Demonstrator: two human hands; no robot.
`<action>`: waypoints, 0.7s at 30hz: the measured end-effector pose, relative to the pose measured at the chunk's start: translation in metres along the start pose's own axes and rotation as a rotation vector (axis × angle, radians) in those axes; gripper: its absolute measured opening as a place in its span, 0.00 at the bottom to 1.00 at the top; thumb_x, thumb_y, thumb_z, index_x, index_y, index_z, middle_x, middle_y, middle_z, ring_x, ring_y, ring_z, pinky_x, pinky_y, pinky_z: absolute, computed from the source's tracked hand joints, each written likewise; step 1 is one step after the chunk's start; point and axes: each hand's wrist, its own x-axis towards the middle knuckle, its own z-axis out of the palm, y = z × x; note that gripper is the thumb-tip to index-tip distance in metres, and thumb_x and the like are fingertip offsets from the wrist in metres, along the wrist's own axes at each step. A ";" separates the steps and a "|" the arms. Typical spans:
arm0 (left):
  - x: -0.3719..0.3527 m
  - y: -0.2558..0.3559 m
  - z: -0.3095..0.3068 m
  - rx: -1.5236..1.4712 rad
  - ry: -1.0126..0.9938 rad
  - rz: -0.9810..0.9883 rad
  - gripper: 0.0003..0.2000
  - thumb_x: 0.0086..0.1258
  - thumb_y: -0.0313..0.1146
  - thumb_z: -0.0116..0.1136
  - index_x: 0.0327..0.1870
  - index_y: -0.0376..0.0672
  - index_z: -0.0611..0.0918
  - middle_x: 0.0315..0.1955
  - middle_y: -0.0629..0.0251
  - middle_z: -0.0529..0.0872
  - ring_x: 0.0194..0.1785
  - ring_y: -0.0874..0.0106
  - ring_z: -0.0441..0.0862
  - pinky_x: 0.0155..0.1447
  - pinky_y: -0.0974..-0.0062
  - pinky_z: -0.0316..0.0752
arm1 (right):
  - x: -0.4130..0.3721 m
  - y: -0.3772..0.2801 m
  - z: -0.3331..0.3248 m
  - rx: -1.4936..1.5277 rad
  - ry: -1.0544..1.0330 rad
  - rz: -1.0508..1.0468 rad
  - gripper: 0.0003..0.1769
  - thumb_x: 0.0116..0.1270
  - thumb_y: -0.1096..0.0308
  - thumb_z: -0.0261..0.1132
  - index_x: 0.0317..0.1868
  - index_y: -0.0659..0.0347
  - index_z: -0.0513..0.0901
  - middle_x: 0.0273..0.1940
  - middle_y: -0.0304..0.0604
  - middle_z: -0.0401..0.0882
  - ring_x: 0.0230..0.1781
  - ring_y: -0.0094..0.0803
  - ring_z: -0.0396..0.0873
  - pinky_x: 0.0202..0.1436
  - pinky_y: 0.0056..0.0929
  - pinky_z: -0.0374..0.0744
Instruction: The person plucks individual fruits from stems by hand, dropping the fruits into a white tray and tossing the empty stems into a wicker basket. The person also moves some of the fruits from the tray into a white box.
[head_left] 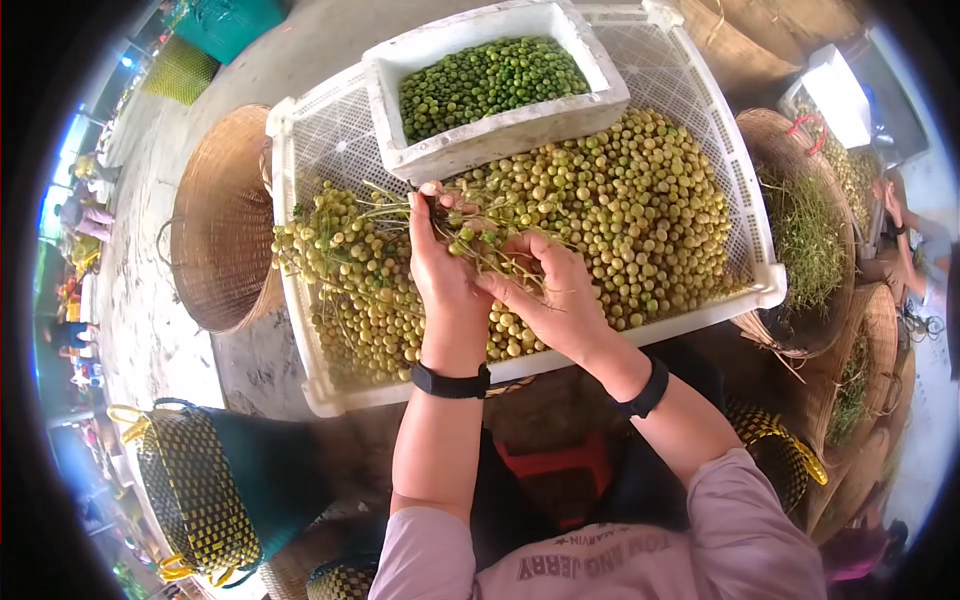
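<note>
Over a white perforated tray heaped with yellow-green round fruits, my left hand is closed around a bunch of thin stems with small fruits. My right hand pinches the lower right part of the same bunch, its thumb and fingers near the left palm. A white foam box of smaller dark green fruits rests on the tray's back part, just beyond the hands. Fruits still on stems lie at the tray's left side.
An empty-looking wicker basket stands to the left. At the right, another basket holds green stems. A checkered yellow-black bag is at lower left. Another person's hands show at the far right. A red stool is below.
</note>
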 end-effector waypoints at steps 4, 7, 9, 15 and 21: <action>0.000 -0.003 0.000 0.004 -0.033 -0.004 0.10 0.78 0.46 0.47 0.42 0.51 0.76 0.33 0.76 0.75 0.35 0.78 0.73 0.39 0.78 0.71 | -0.004 0.005 0.002 0.085 0.050 -0.011 0.14 0.62 0.66 0.69 0.40 0.67 0.78 0.35 0.48 0.82 0.34 0.36 0.81 0.38 0.30 0.78; 0.008 -0.002 -0.007 -0.017 -0.098 -0.004 0.11 0.78 0.46 0.46 0.42 0.51 0.76 0.34 0.76 0.76 0.34 0.78 0.73 0.38 0.79 0.71 | -0.001 0.002 -0.001 0.273 0.002 0.135 0.11 0.66 0.66 0.66 0.40 0.66 0.78 0.31 0.40 0.79 0.30 0.28 0.78 0.34 0.25 0.76; 0.013 0.000 -0.009 -0.051 -0.094 -0.016 0.11 0.78 0.46 0.46 0.43 0.52 0.76 0.34 0.77 0.76 0.34 0.78 0.73 0.38 0.79 0.71 | 0.000 0.001 -0.004 0.398 -0.020 0.221 0.09 0.69 0.65 0.64 0.39 0.64 0.79 0.29 0.35 0.77 0.27 0.23 0.75 0.31 0.22 0.74; 0.012 0.007 -0.009 -0.097 -0.112 -0.009 0.09 0.78 0.45 0.45 0.44 0.55 0.77 0.36 0.77 0.78 0.36 0.77 0.75 0.36 0.79 0.72 | -0.005 0.003 -0.003 0.826 -0.114 0.738 0.12 0.75 0.58 0.56 0.37 0.56 0.79 0.25 0.26 0.69 0.21 0.11 0.61 0.21 0.14 0.58; 0.003 0.001 0.004 0.066 -0.115 0.018 0.11 0.78 0.45 0.47 0.49 0.52 0.78 0.37 0.75 0.78 0.34 0.81 0.73 0.36 0.84 0.68 | -0.006 0.008 0.005 0.869 -0.078 0.476 0.07 0.72 0.64 0.62 0.42 0.58 0.76 0.27 0.24 0.69 0.22 0.09 0.60 0.23 0.12 0.57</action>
